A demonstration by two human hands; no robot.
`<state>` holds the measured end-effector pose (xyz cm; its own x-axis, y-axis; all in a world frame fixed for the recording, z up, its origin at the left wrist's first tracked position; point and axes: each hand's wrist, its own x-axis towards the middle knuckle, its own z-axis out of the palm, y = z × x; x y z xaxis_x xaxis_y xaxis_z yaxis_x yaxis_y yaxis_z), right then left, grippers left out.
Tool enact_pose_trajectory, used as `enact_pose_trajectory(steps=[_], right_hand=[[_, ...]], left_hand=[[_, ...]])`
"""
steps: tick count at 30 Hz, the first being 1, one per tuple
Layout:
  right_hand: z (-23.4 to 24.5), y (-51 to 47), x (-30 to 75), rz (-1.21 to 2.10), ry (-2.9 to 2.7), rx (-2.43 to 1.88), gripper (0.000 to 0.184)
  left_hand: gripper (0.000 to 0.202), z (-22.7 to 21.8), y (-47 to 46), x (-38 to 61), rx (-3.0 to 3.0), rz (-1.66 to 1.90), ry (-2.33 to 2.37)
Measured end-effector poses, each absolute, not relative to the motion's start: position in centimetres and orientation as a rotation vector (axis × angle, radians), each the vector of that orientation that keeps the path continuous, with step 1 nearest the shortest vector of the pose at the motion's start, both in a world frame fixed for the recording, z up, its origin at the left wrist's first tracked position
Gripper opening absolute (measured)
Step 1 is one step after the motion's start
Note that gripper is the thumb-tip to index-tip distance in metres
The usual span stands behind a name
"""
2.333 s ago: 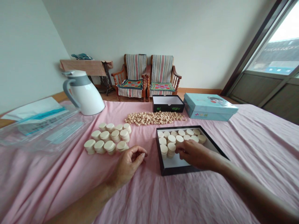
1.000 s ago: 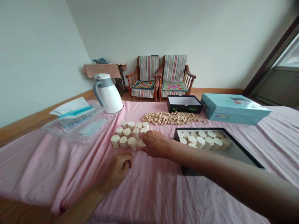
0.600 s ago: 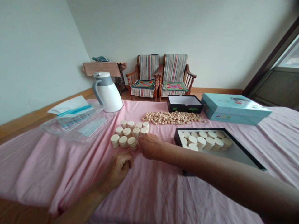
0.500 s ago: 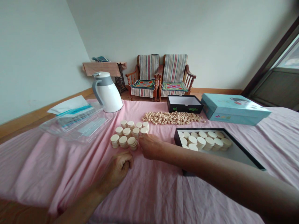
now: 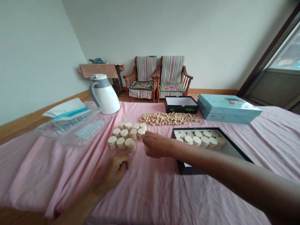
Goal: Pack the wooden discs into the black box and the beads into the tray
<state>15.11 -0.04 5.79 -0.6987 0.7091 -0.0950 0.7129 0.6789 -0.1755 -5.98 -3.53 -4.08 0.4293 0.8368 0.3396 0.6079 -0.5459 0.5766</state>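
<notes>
Several short stacks of round pale wooden discs stand in rows on the pink cloth. My right hand is closed at the right side of these rows, its fingertips close beside the stack at the right end. Whether the fingers touch that stack, or what they pinch, is hidden. My left hand lies curled on the cloth just in front of the stacks, with nothing visible in it. Under my right forearm, a black-rimmed box holds more stacked discs.
Behind lies a long heap of small wooden beads. A black box and a light blue box stand beyond. On the left are a white and grey jug and clear plastic packaging. Two armchairs stand near the wall.
My right hand has drawn slightly right, away from the end stack, uncovering more of it. My left hand stays curled on the cloth. The whole view has shifted a little.
</notes>
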Motion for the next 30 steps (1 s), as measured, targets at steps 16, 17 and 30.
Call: enact_pose_trajectory(steps=[16, 17, 30], right_hand=[[7.5, -4.7, 31.7, -0.507, 2.226, 1.625, 0.034], [7.3, -4.6, 31.7, -0.540, 2.200, 1.623, 0.036], [8.9, -3.7, 31.5, -0.668, 2.144, 1.575, 0.037]], left_hand=[[0.022, -3.4, -3.2, -5.4, 2.483, 0.933, 1.229], [0.022, -3.4, -3.2, -5.4, 2.489, 0.940, 1.226], [0.024, -3.5, -3.6, -5.4, 2.514, 0.938, 1.225]])
